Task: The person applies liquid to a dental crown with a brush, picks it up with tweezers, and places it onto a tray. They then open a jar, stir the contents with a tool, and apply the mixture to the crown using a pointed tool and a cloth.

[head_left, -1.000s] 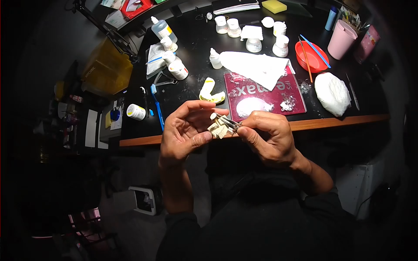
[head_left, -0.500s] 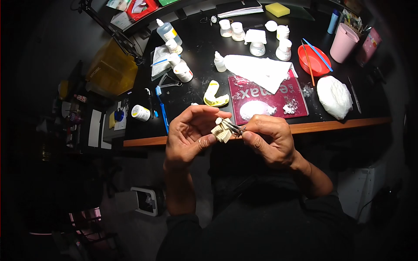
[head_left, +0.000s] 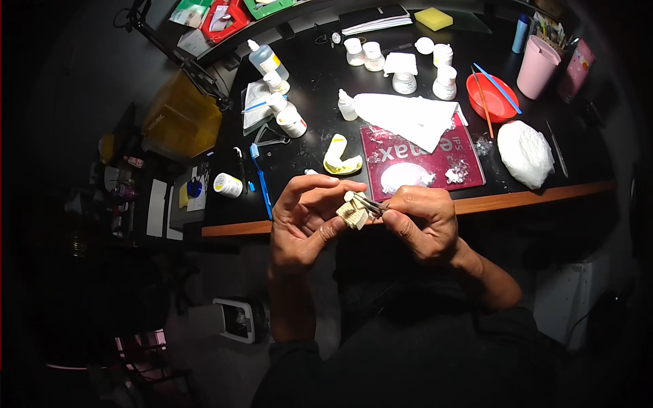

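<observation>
My left hand (head_left: 299, 221) pinches a small cream block with a ribbed, grid-like surface (head_left: 350, 216) by its lower left side, the other fingers curled loosely behind it. In my right hand (head_left: 430, 223), thumb and forefinger squeeze a pair of metal tweezers (head_left: 371, 204). Their tips point left and meet a small whitish piece (head_left: 349, 196) at the block's top. Both hands are raised in front of the desk's wooden edge. Just beyond them, a yellowish-white U-shaped dental model (head_left: 333, 165) rests on the black desk.
A dark red glass slab (head_left: 469, 146) carries white powder (head_left: 407, 178) and a white cloth (head_left: 408, 112). To its right lie a white bundle (head_left: 524, 155) and a red bowl (head_left: 510, 109) with two brushes. Bottles (head_left: 289, 121) and a blue toothbrush (head_left: 261, 183) stand or lie at left.
The whole view has shifted slightly, with desk and hands appearing a little further right and lower. The block is turned slightly, the tweezers still at its top.
</observation>
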`<state>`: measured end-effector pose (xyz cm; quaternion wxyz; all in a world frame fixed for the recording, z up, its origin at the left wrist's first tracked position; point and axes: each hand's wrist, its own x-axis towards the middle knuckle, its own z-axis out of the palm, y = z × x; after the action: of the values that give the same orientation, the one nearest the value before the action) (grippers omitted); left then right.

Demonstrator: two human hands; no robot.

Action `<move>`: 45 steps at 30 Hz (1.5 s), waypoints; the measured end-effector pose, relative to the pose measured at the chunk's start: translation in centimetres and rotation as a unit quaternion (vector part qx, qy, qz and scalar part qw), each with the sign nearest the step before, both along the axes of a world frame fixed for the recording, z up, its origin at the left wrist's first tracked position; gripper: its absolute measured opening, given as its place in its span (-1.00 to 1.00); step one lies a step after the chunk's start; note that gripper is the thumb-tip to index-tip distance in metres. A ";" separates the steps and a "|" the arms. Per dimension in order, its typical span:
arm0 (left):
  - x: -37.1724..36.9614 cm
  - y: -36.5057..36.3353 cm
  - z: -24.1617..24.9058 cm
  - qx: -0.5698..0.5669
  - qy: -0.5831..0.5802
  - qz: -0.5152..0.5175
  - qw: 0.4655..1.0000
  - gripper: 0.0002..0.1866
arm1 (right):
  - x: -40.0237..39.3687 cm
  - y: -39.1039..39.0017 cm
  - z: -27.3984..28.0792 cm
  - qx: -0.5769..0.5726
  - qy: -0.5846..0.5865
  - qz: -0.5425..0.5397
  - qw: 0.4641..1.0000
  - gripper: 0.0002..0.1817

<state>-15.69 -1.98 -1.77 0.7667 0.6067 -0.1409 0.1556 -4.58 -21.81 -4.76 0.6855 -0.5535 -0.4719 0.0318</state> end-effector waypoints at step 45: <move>-0.9 0.6 -0.2 0.017 0.005 0.004 1.000 -0.59 | -0.4 0.8 0.1 -0.008 0.014 -0.002 1.000 -0.84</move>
<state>-16.58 -1.37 -1.93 0.7566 0.6207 -0.1371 0.1532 -5.00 -20.97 -4.68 0.6878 -0.5596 -0.4605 0.0421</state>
